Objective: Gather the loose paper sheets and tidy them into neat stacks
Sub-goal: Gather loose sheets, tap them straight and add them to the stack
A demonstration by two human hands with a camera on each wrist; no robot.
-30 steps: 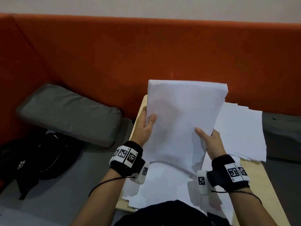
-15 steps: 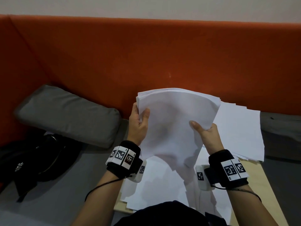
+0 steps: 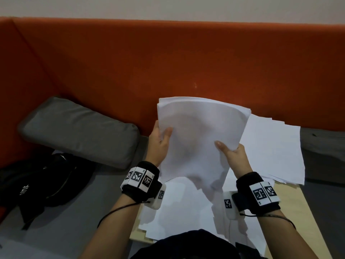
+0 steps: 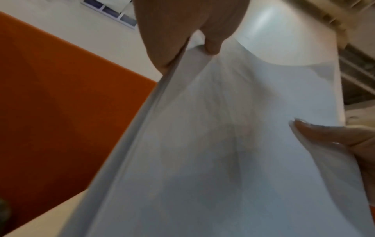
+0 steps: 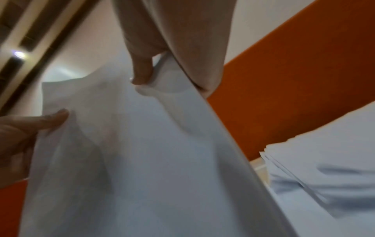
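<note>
A thick bundle of white paper sheets (image 3: pixel 197 139) stands upright above the small wooden table (image 3: pixel 291 212), its top edge bowed away from me. My left hand (image 3: pixel 160 141) grips its left edge, thumb in front and fingers behind; the left wrist view shows that thumb (image 4: pixel 211 43) pressing the bundle (image 4: pixel 223 144). My right hand (image 3: pixel 231 154) grips the right edge the same way, thumb (image 5: pixel 142 70) on the front of the bundle (image 5: pixel 142 160). Loose sheets (image 3: pixel 183 208) lie scattered on the table below. A fanned pile of sheets (image 3: pixel 276 152) lies at the back right.
An orange padded bench back (image 3: pixel 168 62) runs behind the table. A grey cushion (image 3: pixel 80 129) and a black bag (image 3: pixel 37 184) lie on the grey seat to the left. Another grey cushion (image 3: pixel 324 156) lies at the right.
The bundle dropped lower and its top edge bowed over. Both hands slid up its side edges, then shifted slightly right with it.
</note>
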